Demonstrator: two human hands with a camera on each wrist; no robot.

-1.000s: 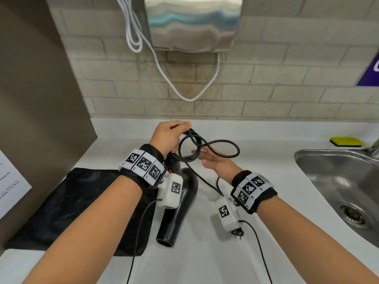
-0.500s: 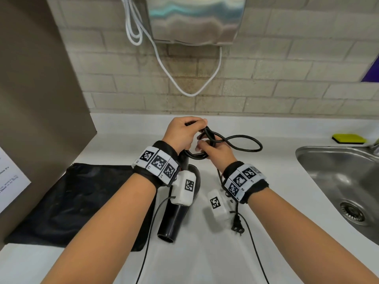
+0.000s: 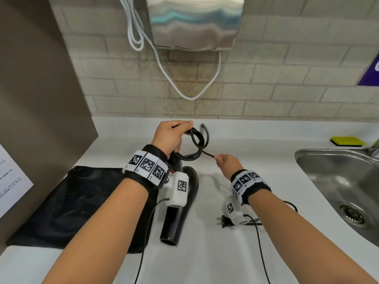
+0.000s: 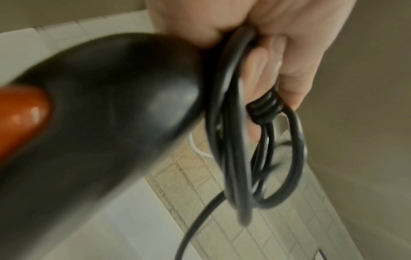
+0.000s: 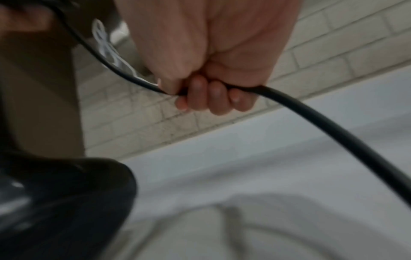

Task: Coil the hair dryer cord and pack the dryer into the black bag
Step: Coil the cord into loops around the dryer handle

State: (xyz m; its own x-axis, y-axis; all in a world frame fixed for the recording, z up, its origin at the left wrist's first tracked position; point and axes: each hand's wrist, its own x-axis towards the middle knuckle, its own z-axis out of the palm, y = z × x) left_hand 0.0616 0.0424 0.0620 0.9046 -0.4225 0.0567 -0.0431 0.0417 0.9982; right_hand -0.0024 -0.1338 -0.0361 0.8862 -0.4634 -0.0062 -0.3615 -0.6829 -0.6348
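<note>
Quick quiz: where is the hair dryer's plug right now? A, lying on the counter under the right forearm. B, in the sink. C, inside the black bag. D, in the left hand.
A: the plug lies on the white counter under the right forearm, held by neither hand.

My head view is bright and evenly lit, with a soft shadow on the white table (image 3: 205,263) beside the hair dryer (image 3: 180,212). The steel hand dryer (image 3: 194,21) on the wall throws wavy glare. Wall tiles bow toward the edges. Both wrist views look dimmer and smeared; the cord (image 5: 333,126) blurs close to the lens.
</note>
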